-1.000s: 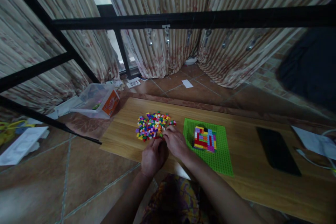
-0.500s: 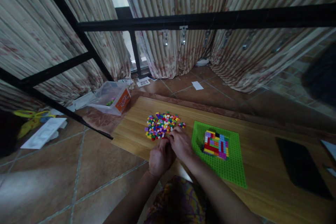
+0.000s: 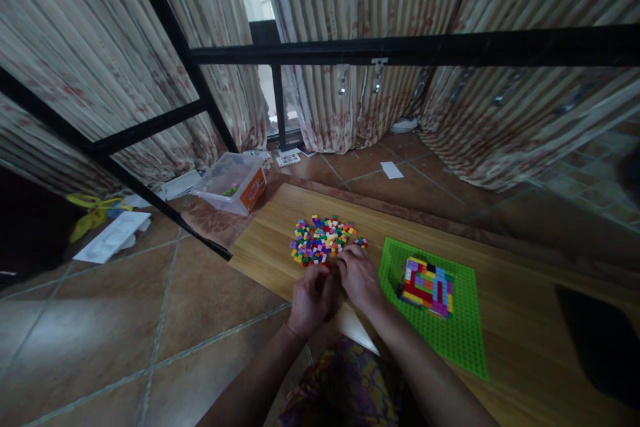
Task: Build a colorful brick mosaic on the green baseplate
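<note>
My left hand (image 3: pixel 309 301) is closed at the near edge of the table, with a bit of a red brick (image 3: pixel 328 265) showing at its fingertips. Close on its right, my right hand (image 3: pixel 359 278) has its fingers bent and pinched together; whatever they hold is hidden. Just beyond both hands lies a loose pile of small coloured building bricks (image 3: pixel 320 240). To the right, a green baseplate (image 3: pixel 467 340) carries a flat multicoloured brick build (image 3: pixel 427 287) with red, yellow, blue and purple pieces.
A clear plastic box (image 3: pixel 220 180) with an orange label stands past the table's left end. A dark flat panel (image 3: pixel 595 340) lies on the wooden table (image 3: pixel 520 320) at right. Black metal rails (image 3: pixel 320 55) cross before the curtains. White packaging (image 3: pixel 113 237) rests on the tiled floor.
The camera view has turned slightly left, so everything sits further right in the picture. My hands were pressed together and now show a small gap between them. The build looks unchanged.
</note>
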Demonstrator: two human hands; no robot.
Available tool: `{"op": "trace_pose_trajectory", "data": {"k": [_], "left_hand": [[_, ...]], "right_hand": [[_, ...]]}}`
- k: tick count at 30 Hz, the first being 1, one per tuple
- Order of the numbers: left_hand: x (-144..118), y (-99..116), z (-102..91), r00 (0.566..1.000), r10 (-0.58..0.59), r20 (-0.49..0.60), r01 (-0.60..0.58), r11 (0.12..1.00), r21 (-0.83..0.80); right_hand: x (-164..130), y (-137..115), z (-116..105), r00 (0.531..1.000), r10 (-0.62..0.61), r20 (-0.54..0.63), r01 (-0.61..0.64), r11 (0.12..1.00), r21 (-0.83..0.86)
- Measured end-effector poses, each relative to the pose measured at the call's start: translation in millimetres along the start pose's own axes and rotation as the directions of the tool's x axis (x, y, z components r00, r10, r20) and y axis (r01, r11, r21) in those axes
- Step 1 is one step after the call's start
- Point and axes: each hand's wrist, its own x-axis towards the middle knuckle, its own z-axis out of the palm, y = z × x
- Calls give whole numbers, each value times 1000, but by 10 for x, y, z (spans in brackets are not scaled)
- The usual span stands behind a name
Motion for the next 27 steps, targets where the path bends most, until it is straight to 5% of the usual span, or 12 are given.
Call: {"op": "trace_pose_trajectory", "data": {"k": [6, 14, 27], "left_hand": [[400, -194, -438, 940, -240, -243, 285, 944, 169], [831, -237, -487, 942, -333, -35, 307, 819, 484], [1003, -399, -597, 927, -340, 157, 247, 870, 427]], "right_hand": [[-58, -4, -16, 999, 3, -37, -2, 999, 40], [-461, -216, -117, 990, -27, -135, 51, 984, 173], [-907, -101, -287, 934, 57, -354, 43, 962, 269]]}}
